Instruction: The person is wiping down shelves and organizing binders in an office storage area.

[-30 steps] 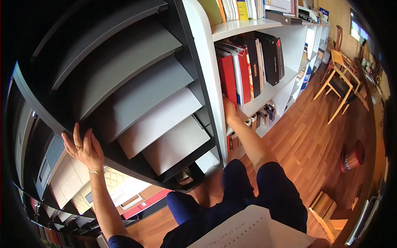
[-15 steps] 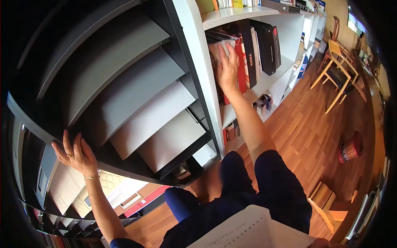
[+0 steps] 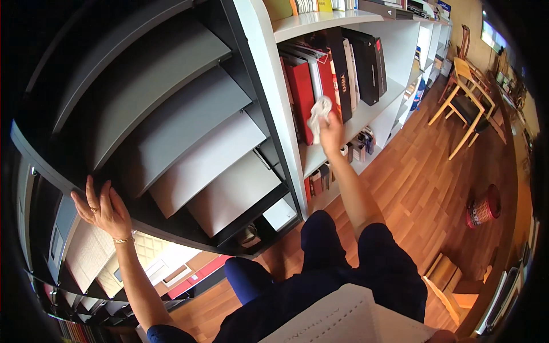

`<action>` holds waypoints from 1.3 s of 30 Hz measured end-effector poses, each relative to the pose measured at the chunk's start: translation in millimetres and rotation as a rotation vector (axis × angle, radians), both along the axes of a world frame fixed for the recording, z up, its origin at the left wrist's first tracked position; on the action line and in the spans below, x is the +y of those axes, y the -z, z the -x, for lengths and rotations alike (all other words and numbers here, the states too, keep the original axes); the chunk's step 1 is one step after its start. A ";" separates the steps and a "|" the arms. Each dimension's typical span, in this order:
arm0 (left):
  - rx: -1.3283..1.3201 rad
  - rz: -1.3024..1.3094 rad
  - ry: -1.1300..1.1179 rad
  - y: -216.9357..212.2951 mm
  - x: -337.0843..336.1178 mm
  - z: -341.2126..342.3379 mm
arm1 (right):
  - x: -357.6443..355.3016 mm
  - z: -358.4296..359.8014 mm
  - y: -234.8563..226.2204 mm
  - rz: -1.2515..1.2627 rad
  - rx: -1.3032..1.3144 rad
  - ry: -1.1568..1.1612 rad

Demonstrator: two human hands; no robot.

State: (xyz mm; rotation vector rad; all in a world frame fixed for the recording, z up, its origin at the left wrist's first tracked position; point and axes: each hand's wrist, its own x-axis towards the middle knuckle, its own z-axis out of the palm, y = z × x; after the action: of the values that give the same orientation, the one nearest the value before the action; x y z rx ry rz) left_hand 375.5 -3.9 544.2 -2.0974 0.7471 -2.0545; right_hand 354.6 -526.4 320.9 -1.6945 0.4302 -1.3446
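Note:
A crumpled white cloth (image 3: 320, 116) is bunched in my right hand (image 3: 331, 136), in front of a row of upright books and binders on a white shelf. Its loose end overlaps the lower part of a red binder (image 3: 301, 94). To the right of that stand a dark book (image 3: 338, 74) and a black box file (image 3: 366, 66). My left hand (image 3: 107, 210) rests with spread fingers on the curved dark edge (image 3: 151, 230) of the display rack. It holds nothing.
Grey and white sample panels (image 3: 189, 123) sit slanted in the dark rack on the left. White shelving (image 3: 394, 97) runs away along the right. Farther off stand a wooden chair (image 3: 466, 103), a red basket (image 3: 483, 211) and a low wooden stool (image 3: 446, 277) on the wood floor (image 3: 400, 188).
My right hand has drawn back from the tops of the books, down and toward me, with the white cloth. The red binder now shows. My left hand has stayed in place.

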 end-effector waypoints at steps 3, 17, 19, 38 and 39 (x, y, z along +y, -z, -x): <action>0.012 -0.014 0.001 -0.3 -1.9 -0.3 | -24.8 7.1 -88.0 0.220 -0.282 0.081; -0.034 -0.023 0.017 -3.0 -1.3 0.9 | -39.6 -5.5 35.7 0.415 -0.004 0.229; -0.040 -0.001 0.042 -4.0 -6.1 -0.1 | -78.5 -4.4 81.4 0.338 0.026 0.271; -0.065 -0.112 0.058 -6.0 -4.0 -5.5 | -99.2 -48.9 -134.9 0.402 -0.157 0.320; -0.077 -0.118 0.057 -6.7 -5.6 -4.2 | -102.3 -51.6 -115.6 0.375 -0.088 0.358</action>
State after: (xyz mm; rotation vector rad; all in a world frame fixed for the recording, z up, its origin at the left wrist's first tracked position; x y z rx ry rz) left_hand 379.7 -9.5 550.9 -1.9454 0.9024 -2.0513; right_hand 406.2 -628.7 436.5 -1.9121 0.4670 -1.8460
